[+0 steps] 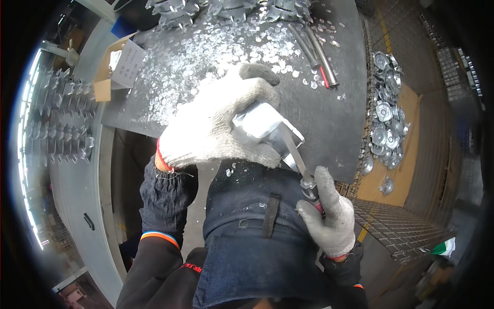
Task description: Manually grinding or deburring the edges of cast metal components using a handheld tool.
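In a white knit glove, my left hand [206, 121] is closed around a shiny silver metal casting [260, 121], held above the near edge of the table. My gloved right hand [334, 219] grips the red and dark handle of a flat metal file [295, 150]. Its blade runs up and to the left from the handle and lies against the casting's open right side; the exact contact is hard to make out. The fingers of my left hand hide part of the casting.
Small metal flakes [170, 77] litter the dark table [329, 134]. Several castings [231, 9] stand at its far edge, near tube-like tools [320, 54]. An open cardboard box [126, 64] sits far left. Right of the table, more castings [383, 110] lie on cardboard inside a wire-mesh cage [406, 232].
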A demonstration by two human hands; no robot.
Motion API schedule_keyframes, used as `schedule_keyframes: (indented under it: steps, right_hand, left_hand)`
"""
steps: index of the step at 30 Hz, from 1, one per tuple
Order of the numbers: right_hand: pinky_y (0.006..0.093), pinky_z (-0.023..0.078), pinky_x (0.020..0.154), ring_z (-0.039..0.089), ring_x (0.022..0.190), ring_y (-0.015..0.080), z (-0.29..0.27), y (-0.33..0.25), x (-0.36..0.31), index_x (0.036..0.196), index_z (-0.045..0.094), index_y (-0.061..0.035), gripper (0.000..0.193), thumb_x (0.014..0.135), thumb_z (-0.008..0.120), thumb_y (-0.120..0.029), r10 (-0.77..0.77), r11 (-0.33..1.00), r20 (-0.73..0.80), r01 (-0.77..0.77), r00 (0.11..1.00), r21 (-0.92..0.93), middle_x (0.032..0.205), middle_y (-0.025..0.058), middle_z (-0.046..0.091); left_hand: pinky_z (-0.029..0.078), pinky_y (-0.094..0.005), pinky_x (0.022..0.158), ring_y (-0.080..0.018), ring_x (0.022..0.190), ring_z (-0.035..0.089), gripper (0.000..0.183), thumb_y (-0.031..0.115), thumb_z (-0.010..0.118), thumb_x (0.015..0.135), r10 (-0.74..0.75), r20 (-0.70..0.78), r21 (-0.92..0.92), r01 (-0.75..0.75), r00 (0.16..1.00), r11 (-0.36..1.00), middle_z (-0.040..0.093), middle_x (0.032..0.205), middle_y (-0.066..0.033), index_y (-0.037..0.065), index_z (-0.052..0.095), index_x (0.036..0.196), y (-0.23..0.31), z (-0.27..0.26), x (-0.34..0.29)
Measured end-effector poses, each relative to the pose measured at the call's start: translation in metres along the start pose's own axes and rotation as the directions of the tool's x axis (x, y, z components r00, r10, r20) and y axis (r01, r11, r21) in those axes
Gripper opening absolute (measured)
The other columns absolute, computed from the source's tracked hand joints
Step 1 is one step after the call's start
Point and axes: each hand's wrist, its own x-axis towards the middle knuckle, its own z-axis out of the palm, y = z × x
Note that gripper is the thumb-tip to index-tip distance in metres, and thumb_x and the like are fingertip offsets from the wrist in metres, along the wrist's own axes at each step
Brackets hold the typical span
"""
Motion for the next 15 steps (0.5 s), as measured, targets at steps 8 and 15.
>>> schedule_keyframes:
  steps: [8,15]
  right_hand:
    - [0.0327,0.067,0.069,0.083,0.086,0.0208,0.007,-0.008,0.007,0.167,0.054,-0.0054,0.086,0.090,0.093,-0.004,0.055,0.955,-0.018,-0.058,0.998,-0.292,0.121,0.0124,0.085]
    - [0.0347,0.067,0.070,0.083,0.086,0.0235,0.012,-0.009,0.010,0.168,0.052,-0.0047,0.087,0.092,0.093,-0.008,0.107,0.983,0.000,-0.106,0.994,-0.151,0.124,0.0160,0.084]
  left_hand:
    - [0.059,-0.0478,0.113,-0.0335,0.141,0.067,0.074,0.028,0.108,0.058,0.075,-0.018,-0.007,-0.075,0.997,0.997,0.068,0.150,-0.0112,0.012,0.075,0.122,0.001,0.000,0.004]
    - [0.059,-0.0457,0.109,-0.0326,0.136,0.068,0.074,0.029,0.108,0.058,0.039,-0.034,0.000,-0.039,0.999,0.999,0.068,0.149,-0.0115,0.012,0.075,0.122,0.000,0.000,-0.002]
